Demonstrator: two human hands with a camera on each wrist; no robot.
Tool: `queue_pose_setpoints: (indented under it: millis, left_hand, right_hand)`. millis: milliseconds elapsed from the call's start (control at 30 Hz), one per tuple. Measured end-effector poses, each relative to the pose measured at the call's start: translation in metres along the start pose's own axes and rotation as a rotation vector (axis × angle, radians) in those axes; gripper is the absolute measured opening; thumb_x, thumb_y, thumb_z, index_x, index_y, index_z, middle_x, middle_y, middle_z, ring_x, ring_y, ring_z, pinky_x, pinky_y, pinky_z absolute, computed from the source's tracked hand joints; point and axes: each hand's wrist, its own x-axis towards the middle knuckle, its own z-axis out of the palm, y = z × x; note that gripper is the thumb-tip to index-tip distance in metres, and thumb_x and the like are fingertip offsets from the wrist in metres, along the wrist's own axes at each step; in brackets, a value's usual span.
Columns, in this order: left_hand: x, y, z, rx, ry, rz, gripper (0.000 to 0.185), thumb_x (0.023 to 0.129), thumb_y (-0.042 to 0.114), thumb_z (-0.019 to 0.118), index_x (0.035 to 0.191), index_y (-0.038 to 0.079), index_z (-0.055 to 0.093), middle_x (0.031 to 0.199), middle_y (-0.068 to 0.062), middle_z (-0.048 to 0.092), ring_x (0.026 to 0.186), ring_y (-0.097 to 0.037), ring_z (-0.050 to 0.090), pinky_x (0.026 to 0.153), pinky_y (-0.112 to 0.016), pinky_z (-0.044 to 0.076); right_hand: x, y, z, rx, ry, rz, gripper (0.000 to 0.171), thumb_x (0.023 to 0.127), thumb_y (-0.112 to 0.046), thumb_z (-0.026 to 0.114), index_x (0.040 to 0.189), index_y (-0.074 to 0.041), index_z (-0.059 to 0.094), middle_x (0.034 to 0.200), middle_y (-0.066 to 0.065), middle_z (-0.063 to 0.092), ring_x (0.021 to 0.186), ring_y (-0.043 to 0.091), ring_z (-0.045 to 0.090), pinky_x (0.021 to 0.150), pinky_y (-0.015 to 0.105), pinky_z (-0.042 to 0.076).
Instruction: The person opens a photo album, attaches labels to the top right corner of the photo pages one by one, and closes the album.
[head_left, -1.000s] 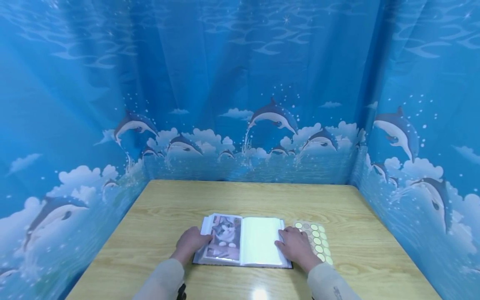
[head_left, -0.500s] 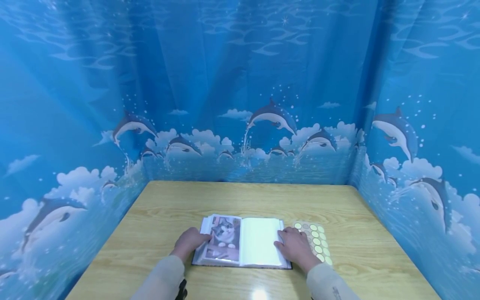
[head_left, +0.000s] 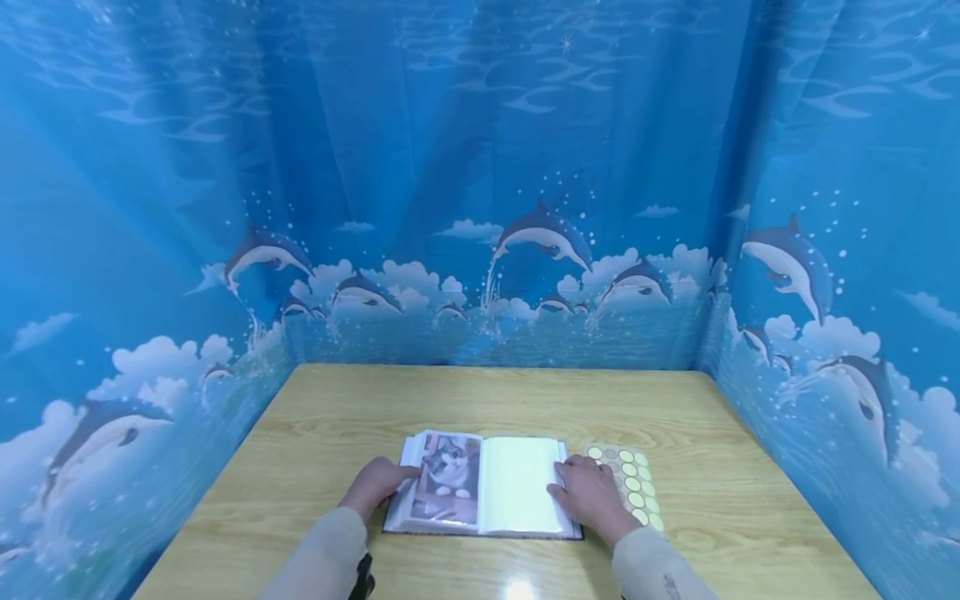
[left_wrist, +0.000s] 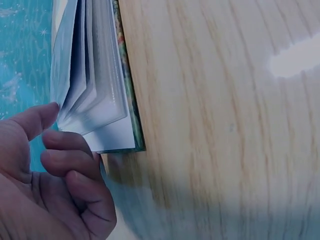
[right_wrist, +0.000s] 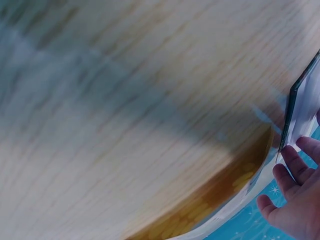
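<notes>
In the head view a photo album (head_left: 520, 487) lies spread on the table, a cat photo (head_left: 450, 475) in its left page and a plain white page at right. My left hand (head_left: 375, 486) holds the album's left edge. Its thumb touches the page edges and its other fingers curl beside the cover corner, as the left wrist view shows the fanned pages (left_wrist: 95, 95). On the album's right edge rests my right hand (head_left: 592, 492), thumb and index finger on the white page. The right wrist view has its loosely bent fingers (right_wrist: 295, 167) at the cover edge.
A sheet of round yellowish stickers (head_left: 636, 483) lies right of the album, partly under my right hand; one edge curves upward in the right wrist view. The wooden table (head_left: 495, 400) is bordered by a blue dolphin-print curtain (head_left: 420, 167) at the back and sides.
</notes>
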Motion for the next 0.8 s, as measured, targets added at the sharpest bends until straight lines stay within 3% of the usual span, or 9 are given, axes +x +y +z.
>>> queue_pose_setpoints:
  millis: [133,233,367,500,800]
  left_hand:
    - [0.0046,-0.0052,-0.0003,-0.095,-0.009,-0.019,0.037,0.086,0.034,0.070,0.084,-0.001,0.058,0.059,0.001,0.043,0.049,-0.010,0.035,0.046,-0.020,0.032]
    - [0.0039,-0.0056,-0.0014,-0.124,-0.001,-0.013,0.050,0.086,0.032,0.070,0.099,-0.015,0.058,0.063,-0.003,0.046,0.051,-0.012,0.038,0.047,-0.021,0.034]
    - [0.0024,-0.0043,-0.0032,-0.136,0.019,-0.005,0.077,0.085,0.033,0.072,0.125,-0.027,0.043,0.092,-0.025,0.058,0.077,-0.027,0.056,0.073,-0.036,0.053]
    - [0.0027,-0.0039,-0.0053,-0.133,0.027,0.023,0.079,0.083,0.034,0.074,0.121,-0.028,0.045,0.113,-0.038,0.057,0.103,-0.042,0.058,0.098,-0.051,0.047]
    - [0.0034,0.0014,-0.0084,-0.128,0.025,0.021,0.075,0.078,0.031,0.079,0.116,-0.026,0.049,0.099,-0.027,0.057,0.089,-0.033,0.056,0.087,-0.044,0.051]
  right_hand:
    - [-0.0001,0.0002,0.0003,0.001,0.005,-0.007,0.048,0.095,-0.035,0.063,0.130,-0.001,0.062,0.131,0.023,0.057,0.124,0.042,0.049,0.102,0.067,0.034]
    - [0.0002,0.0004,0.0006,0.002,0.009,-0.014,0.048,0.095,-0.035,0.063,0.130,-0.001,0.062,0.130,0.023,0.057,0.124,0.042,0.049,0.102,0.067,0.035]
    - [0.0006,0.0007,0.0011,-0.007,0.010,-0.018,0.048,0.095,-0.035,0.063,0.130,-0.001,0.063,0.131,0.022,0.057,0.124,0.042,0.049,0.102,0.067,0.035]
    - [0.0012,0.0006,0.0015,-0.020,0.006,-0.017,0.048,0.095,-0.036,0.062,0.130,-0.002,0.063,0.131,0.022,0.057,0.124,0.042,0.049,0.102,0.067,0.035]
    - [0.0011,-0.0015,-0.0003,-0.011,0.002,-0.014,0.047,0.095,-0.035,0.063,0.128,-0.001,0.063,0.130,0.023,0.057,0.123,0.042,0.050,0.101,0.068,0.035]
